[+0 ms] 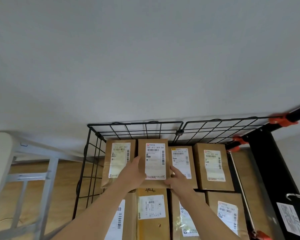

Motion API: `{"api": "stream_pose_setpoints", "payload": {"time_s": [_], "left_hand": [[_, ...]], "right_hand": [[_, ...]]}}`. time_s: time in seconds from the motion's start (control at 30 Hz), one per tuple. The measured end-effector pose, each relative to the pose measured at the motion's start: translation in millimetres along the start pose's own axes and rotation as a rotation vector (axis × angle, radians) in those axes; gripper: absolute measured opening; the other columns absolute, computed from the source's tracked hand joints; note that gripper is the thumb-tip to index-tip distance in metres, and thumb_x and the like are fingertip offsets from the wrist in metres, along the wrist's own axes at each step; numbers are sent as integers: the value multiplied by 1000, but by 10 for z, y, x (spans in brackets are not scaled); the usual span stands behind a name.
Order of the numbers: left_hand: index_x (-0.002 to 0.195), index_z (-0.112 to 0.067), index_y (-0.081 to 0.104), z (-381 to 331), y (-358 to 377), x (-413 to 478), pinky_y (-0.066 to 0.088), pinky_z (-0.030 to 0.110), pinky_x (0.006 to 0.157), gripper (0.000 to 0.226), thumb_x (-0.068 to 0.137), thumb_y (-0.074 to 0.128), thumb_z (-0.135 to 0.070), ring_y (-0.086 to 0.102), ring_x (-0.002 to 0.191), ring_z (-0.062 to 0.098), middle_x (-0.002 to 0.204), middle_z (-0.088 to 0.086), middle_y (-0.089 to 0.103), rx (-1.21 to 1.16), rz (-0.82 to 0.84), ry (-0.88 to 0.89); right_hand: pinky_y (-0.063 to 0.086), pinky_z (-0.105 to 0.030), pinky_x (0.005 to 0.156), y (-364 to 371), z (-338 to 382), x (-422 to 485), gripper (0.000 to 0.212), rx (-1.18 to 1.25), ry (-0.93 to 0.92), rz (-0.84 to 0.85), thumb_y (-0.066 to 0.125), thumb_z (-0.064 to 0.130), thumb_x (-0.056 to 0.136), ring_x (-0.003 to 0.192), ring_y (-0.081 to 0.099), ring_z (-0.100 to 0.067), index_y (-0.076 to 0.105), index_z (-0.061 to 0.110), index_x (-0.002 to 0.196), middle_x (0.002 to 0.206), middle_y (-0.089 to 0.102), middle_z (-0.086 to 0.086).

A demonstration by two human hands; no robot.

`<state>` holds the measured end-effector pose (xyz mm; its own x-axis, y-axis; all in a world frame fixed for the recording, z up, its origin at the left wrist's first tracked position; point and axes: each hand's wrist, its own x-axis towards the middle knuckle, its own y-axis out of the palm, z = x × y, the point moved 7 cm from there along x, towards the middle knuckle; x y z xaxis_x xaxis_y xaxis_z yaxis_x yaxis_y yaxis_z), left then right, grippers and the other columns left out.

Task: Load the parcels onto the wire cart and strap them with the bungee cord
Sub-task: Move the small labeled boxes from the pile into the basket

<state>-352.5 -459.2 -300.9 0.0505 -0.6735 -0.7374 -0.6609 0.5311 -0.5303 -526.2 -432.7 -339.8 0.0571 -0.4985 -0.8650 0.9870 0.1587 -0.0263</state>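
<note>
Between the two hands, in the far row of the wire cart (pixel 135 123), is a brown parcel (pixel 153 149) with a white label, its near edge overlapping a yellowish box in the near row. The left hand (pixel 134 172) clasps its left side, thumb laid on the top face and the other fingers out of sight down the side. The right hand (pixel 179 181) clasps the near right corner, thumb across the near edge, index finger straight along the right side. Seven other parcels (pixel 212 163) fill the cart around it — the near row is cut off by the bottom edge. A pale cord (pixel 240 186) with orange ends runs down the cart's right side — how it fastens is hard to make out. Most label print is too blurred to read.
</note>
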Motion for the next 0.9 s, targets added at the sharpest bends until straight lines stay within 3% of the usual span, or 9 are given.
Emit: {"api": "stream_pose_setpoints", "payload": {"time_s": [0.13,0.27,0.37,0.43,0.5,0.67,0.83,0.9], "left_hand": [[149,-19,18,-40,-148,-109,45,26,89,67,92,54,-23,55,106,20,145,8,36,-12,-40,12],[146,-20,28,-89,-299,-266,40,27,98,57,94,52,-23,47,123,20,148,6,31,31,-64,44],[141,-21,38,-84,-402,-397,36,29,103,50,93,53,-22,43,129,21,149,4,31,21,-59,66],[137,-23,42,-67,-493,-517,37,32,106,46,93,54,-23,42,130,21,148,3,34,3,-82,80],[135,-23,44,-50,-597,-661,38,32,105,43,93,54,-24,42,129,20,146,2,37,-4,-109,102],[132,-25,47,21,-854,-1095,40,22,93,38,94,51,-23,46,123,13,141,-3,42,-46,-161,181],[132,-24,48,175,-1180,-1633,41,25,98,37,95,51,-24,48,115,8,135,-7,49,-69,-251,250],[130,-25,49,287,-1319,-1890,38,23,94,35,95,51,-25,46,112,4,131,-9,50,-108,-291,275]], "right_hand": [[40,-30,95,-69,20,-172,63,-13,24,-6,53,0,87,112,47,-20,36,21,144,121,49,-3],[44,-26,83,-164,94,-364,51,-35,24,-51,54,1,85,107,54,-20,50,17,134,125,55,-6],[48,-23,72,-191,209,-498,38,-48,-12,-83,54,3,87,90,57,-14,57,18,121,107,60,-4],[52,-30,83,-177,266,-574,32,-54,-25,-125,52,3,88,91,59,-19,61,20,113,94,61,-2],[51,-36,91,-117,308,-649,28,-57,-44,-149,54,5,87,99,61,-24,65,18,109,95,65,-5],[48,-25,72,202,467,-989,22,-5,-132,-132,57,1,86,97,63,-20,66,20,93,100,68,-6],[52,-34,85,658,629,-1391,22,-13,-229,-126,55,-1,87,90,63,-20,67,16,92,91,70,-8],[51,-31,81,886,700,-1582,23,-12,-279,-112,51,-3,88,86,63,-19,66,15,90,88,70,-6]]}}
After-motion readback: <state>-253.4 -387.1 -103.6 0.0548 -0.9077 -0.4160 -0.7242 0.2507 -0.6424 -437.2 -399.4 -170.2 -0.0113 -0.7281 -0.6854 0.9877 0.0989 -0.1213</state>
